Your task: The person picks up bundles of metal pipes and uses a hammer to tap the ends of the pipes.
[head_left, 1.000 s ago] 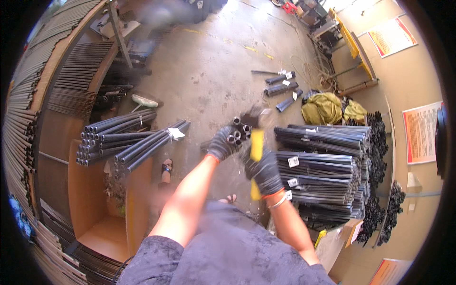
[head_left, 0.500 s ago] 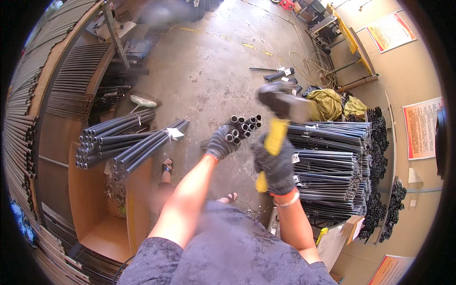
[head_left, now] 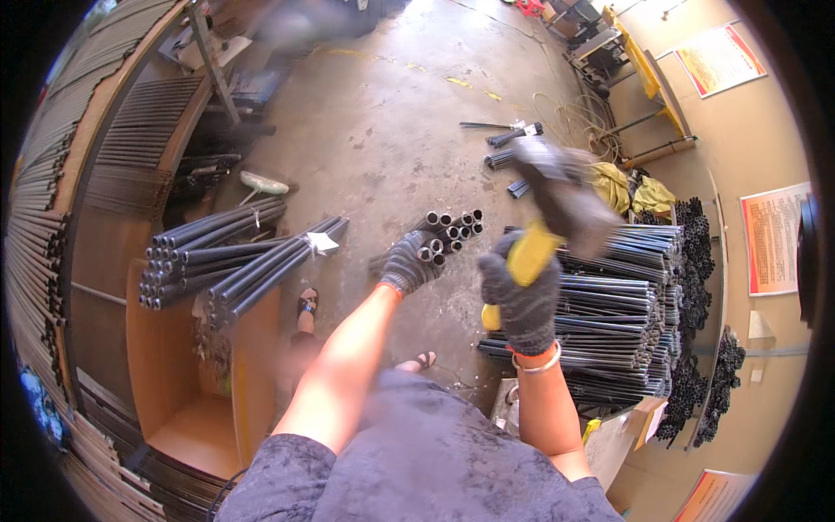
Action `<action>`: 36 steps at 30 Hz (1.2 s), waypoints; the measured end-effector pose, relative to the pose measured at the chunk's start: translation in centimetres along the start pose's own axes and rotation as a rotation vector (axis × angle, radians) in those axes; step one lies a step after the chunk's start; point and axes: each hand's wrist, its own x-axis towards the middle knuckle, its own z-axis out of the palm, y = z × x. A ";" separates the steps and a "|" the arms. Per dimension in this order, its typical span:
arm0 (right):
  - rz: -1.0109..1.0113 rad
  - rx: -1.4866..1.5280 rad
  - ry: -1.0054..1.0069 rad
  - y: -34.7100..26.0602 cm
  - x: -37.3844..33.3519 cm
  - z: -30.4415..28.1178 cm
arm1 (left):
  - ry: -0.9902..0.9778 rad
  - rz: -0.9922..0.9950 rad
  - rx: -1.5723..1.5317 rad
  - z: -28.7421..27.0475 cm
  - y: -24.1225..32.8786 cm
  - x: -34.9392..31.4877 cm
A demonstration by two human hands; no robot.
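Observation:
My left hand (head_left: 407, 264), in a dark striped work glove, is closed around a bundle of dark metal tubes (head_left: 453, 233). Their round open ends face up toward me, and their lower lengths are hidden. To the right, my right hand (head_left: 524, 300), gloved the same way, grips a hammer (head_left: 533, 253) by its yellow handle. The hammer's dark grey head is smeared by motion; it is up to the right of the tube ends, apart from them. Beneath and beyond it lies a large stack of dark tubes (head_left: 609, 300).
At left, tagged tube bundles (head_left: 252, 252) lie across an open cardboard box (head_left: 187, 426). A rack of rods (head_left: 39, 226) lines the left side. Small tube bundles (head_left: 513, 139), a yellow cloth (head_left: 611, 184) and a coiled hose (head_left: 570, 117) are on the floor ahead. A wall stands at right.
My right hand has shifted right with the hammer, and the hammer's head has swung right, away from the tube ends. The left hand keeps its hold on the tubes, almost unmoved.

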 end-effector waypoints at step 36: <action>0.347 -0.014 -0.110 11.5 -5.7 3.3 | 0.143 0.211 -0.240 -1.3 1.8 -1.0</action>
